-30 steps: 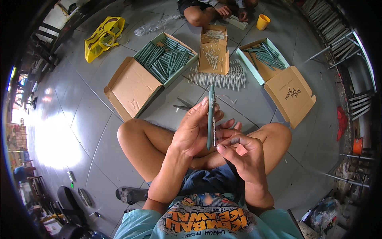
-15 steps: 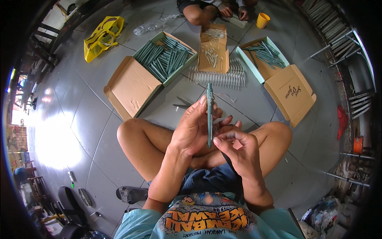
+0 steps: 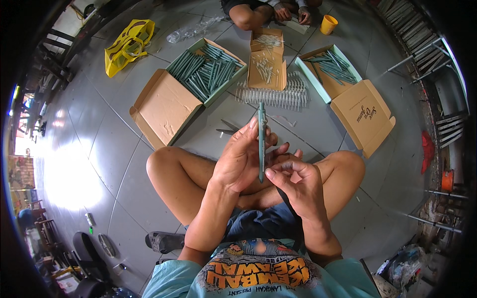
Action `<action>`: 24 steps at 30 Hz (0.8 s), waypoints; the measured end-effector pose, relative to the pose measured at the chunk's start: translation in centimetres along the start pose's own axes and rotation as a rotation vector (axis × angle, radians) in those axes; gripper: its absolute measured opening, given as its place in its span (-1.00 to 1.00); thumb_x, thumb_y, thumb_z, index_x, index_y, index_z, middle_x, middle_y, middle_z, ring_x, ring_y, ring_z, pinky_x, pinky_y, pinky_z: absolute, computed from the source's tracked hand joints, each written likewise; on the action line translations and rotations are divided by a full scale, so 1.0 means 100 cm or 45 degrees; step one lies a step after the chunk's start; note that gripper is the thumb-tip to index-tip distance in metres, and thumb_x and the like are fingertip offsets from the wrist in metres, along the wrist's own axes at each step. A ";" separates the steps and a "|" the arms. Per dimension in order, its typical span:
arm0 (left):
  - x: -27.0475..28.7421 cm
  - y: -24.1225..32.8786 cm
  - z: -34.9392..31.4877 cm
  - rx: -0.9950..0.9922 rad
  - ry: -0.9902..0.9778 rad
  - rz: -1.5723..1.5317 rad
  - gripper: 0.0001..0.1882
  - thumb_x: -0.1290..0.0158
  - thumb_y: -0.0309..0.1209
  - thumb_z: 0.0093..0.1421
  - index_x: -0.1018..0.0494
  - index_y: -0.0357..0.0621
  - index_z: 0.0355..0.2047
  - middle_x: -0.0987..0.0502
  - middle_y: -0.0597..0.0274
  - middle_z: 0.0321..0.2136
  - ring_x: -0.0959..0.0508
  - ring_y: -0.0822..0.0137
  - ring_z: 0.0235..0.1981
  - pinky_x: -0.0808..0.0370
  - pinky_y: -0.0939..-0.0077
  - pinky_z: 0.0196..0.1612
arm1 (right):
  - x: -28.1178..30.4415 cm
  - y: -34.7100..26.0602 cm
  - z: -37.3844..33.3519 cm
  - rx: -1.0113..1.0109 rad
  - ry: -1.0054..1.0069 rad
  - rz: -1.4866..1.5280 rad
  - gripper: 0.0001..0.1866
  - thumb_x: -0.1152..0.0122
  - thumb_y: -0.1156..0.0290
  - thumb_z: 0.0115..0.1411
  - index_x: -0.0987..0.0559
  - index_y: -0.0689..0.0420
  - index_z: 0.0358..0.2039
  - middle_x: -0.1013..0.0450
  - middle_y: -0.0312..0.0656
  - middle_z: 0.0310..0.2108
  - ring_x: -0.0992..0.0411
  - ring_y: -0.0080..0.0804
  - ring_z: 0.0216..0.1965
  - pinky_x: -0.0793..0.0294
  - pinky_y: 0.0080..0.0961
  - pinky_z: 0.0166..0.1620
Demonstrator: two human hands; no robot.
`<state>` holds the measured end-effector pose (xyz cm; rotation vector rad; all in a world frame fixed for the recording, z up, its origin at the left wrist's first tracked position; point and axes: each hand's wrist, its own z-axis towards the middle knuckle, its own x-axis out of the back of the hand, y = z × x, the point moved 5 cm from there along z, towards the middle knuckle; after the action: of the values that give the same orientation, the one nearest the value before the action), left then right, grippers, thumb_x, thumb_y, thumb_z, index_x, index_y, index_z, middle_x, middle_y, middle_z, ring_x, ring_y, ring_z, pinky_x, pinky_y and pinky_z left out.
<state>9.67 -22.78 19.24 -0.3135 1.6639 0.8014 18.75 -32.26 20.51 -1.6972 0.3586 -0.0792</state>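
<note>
Green pen stands upright above the crossed legs, gripped by the left hand; the right hand pinches its lower tip. Ahead, an open cardboard box holds more green pens.

Bright daylight glares off the grey floor at left; fisheye bending and dark vignette ring the edges.

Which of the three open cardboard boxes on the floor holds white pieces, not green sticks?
The small middle box, straight ahead; the two larger boxes beside it hold green sticks.
</note>
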 end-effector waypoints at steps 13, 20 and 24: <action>0.000 -0.001 0.000 0.008 0.033 0.025 -0.80 0.04 -0.18 0.37 -0.37 -0.01 -0.20 -0.39 0.36 -0.37 -0.39 0.37 -0.25 -0.44 0.04 0.11 | 0.000 0.001 0.000 -0.006 -0.006 0.052 -0.83 -0.36 0.41 0.15 -0.64 0.27 -0.43 -0.57 -0.27 -0.32 -0.48 -0.57 -0.17 -0.08 -0.41 0.23; 0.001 -0.001 0.000 0.013 0.016 0.029 -0.79 0.04 -0.17 0.37 -0.37 -0.01 -0.21 -0.39 0.37 -0.37 -0.39 0.37 -0.26 -0.43 0.04 0.11 | -0.001 0.001 0.000 0.017 -0.018 0.057 -0.81 -0.36 0.41 0.16 -0.63 0.31 -0.41 -0.55 -0.26 -0.31 -0.49 -0.57 -0.21 -0.29 -0.58 0.07; 0.000 0.000 0.000 0.006 0.024 0.028 -0.80 0.03 -0.17 0.37 -0.37 -0.01 -0.21 -0.40 0.38 -0.36 -0.39 0.37 -0.27 -0.42 0.05 0.10 | -0.002 0.001 0.001 0.021 -0.021 0.082 -0.80 -0.35 0.41 0.16 -0.62 0.32 -0.41 -0.54 -0.25 -0.30 -0.50 -0.56 -0.22 -0.35 -0.62 0.01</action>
<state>9.68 -22.81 19.20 -0.3007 1.6893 0.8129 18.60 -32.16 20.43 -1.6677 0.3989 -0.0214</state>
